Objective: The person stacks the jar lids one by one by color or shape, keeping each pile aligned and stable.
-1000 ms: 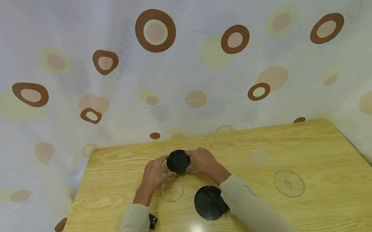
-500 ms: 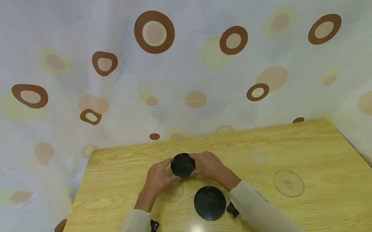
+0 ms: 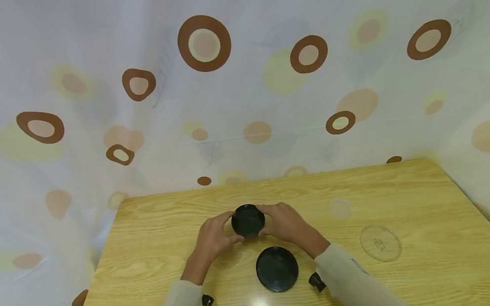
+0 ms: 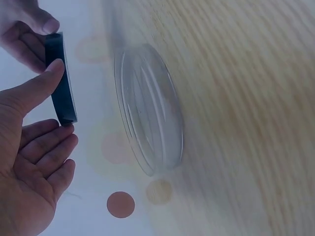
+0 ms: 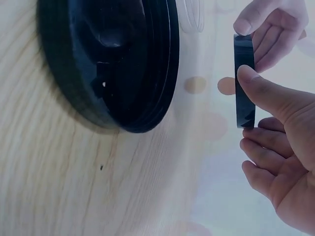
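Between both hands a small black round dish [image 3: 248, 221] is held up over the table. My left hand [image 3: 215, 237] pinches its left edge between thumb and fingers; my right hand [image 3: 287, 223] grips the right edge the same way. Seen side-on in the left wrist view, the small dish [image 4: 61, 86] is shallow with a thin rim. Nearer to me lies a larger black round dish [image 3: 277, 269], its raised rim and glossy inside plain in the right wrist view. A clear shallow dish [image 4: 150, 110] rests on the wood close by my left hand.
Towards the right of the wooden table [image 3: 451, 260] lie a clear round dish [image 3: 380, 243] with small print and a smaller clear disc [image 3: 341, 208]. A spotted white curtain [image 3: 255, 90] encloses the back and sides. Small black pieces [image 3: 317, 282] show at both sleeves.
Both hands have carried the small black dish a little to the right and nearer to me. My right sleeve has moved off the larger black dish, which stays in place.
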`<state>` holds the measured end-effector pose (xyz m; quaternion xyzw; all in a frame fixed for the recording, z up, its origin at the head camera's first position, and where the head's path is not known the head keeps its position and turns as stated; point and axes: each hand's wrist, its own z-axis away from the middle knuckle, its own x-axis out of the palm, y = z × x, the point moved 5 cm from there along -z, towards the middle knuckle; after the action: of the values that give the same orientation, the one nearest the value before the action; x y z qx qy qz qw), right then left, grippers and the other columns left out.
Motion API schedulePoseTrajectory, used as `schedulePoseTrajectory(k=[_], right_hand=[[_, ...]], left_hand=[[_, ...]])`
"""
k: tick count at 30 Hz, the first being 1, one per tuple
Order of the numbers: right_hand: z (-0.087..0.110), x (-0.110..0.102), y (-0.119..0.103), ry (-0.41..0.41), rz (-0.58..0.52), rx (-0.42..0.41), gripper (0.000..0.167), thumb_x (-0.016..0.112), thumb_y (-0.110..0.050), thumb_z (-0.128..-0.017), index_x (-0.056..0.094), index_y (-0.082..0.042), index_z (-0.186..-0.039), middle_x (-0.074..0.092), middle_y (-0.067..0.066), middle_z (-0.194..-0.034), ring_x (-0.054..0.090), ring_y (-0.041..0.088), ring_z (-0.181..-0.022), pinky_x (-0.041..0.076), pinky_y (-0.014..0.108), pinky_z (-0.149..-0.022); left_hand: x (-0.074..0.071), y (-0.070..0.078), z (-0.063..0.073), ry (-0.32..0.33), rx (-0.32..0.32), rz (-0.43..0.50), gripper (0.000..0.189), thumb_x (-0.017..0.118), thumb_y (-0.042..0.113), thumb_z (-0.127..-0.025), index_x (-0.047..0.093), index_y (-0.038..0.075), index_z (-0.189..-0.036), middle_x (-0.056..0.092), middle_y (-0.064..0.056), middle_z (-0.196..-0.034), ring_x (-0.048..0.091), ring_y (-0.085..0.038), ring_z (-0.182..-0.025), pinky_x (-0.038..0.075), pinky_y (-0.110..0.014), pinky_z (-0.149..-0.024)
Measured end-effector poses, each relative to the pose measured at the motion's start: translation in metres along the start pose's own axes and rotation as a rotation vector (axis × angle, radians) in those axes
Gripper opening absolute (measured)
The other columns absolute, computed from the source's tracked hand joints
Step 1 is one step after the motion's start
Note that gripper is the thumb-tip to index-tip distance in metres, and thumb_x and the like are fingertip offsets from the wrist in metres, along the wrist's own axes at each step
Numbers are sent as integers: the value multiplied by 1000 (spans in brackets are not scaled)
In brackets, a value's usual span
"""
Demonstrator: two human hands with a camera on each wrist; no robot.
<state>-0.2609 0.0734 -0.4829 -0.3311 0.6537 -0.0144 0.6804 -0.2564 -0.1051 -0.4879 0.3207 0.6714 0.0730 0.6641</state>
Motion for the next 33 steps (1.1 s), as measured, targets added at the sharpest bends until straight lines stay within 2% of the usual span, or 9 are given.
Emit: schedulePoseTrajectory(k=[12, 18, 26, 33], right_hand=[[18, -2, 7, 3, -31, 6, 67, 80, -26, -74, 55, -8, -134, 66, 11, -121, 67, 25, -98, 54, 40, -87], [28, -6, 7, 6, -46, 1, 68, 81, -27, -73, 56, -9, -133, 67, 11, -119, 66, 26, -99, 55, 40, -86], [39, -8, 9, -7, -66, 39, 68, 81, -26, -74, 55, -9, -134, 64, 11, -125, 64, 26, -107, 54, 41, -88], [49, -8, 9, -28, -77, 37, 68, 80, -27, -74, 54, -10, -135, 63, 11, -126, 65, 27, -106, 55, 40, -84]], left_hand=[[7, 11, 5, -13, 50, -32, 65, 83, 30, -72, 58, 7, -128, 63, -11, -126, 61, -29, -113, 52, -42, -93], [12, 16, 11, -37, 49, -20, 66, 82, 32, -72, 58, 8, -129, 62, -10, -128, 61, -29, -115, 51, -43, -94], [15, 23, 18, -32, 111, -20, 65, 81, 36, -73, 59, 7, -127, 64, -10, -124, 64, -27, -110, 54, -40, -90], [19, 28, 25, -36, 124, -6, 65, 82, 34, -72, 60, 6, -126, 65, -10, -124, 64, -27, -110, 54, -39, -89]])
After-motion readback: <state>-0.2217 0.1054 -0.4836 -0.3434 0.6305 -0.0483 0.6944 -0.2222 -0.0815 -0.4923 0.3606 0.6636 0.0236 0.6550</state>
